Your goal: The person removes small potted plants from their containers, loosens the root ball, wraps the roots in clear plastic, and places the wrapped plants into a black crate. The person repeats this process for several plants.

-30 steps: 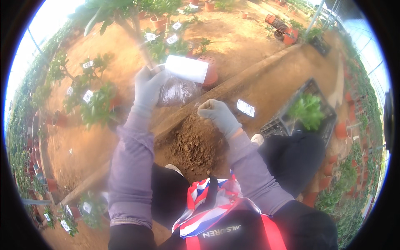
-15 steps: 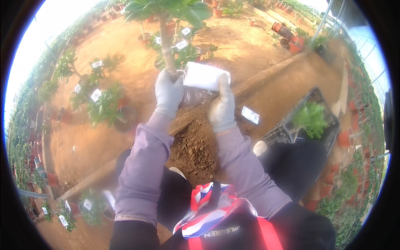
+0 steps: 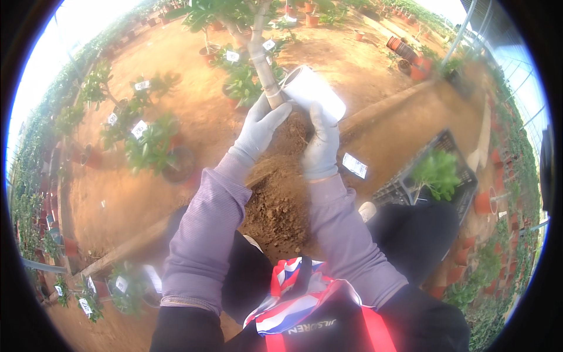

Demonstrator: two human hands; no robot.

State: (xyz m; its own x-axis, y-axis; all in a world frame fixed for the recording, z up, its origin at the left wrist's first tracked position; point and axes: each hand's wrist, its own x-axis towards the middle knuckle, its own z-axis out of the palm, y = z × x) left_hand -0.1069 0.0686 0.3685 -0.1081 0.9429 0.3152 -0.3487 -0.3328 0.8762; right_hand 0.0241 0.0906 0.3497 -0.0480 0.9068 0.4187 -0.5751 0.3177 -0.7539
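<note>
Both my hands wear grey gloves. My left hand grips the pale stem of a small tree just above its root ball. My right hand presses against the right side of that brown, soil-covered root ball. A white plastic pot lies tilted just behind my right hand's fingertips, its open end toward the roots. The tree's green leaves spread at the top of the picture. Below my hands lies a heap of loose brown soil.
Potted plants with white tags stand on the orange ground at left. A white label lies right of my wrist. A black crate holds a green plant at right. Terracotta pots line the right edge. A low kerb runs diagonally.
The tree has been lifted up and away from me with both hands. My right hand has slid from the white pot onto the root ball, and the pot now sits off the roots.
</note>
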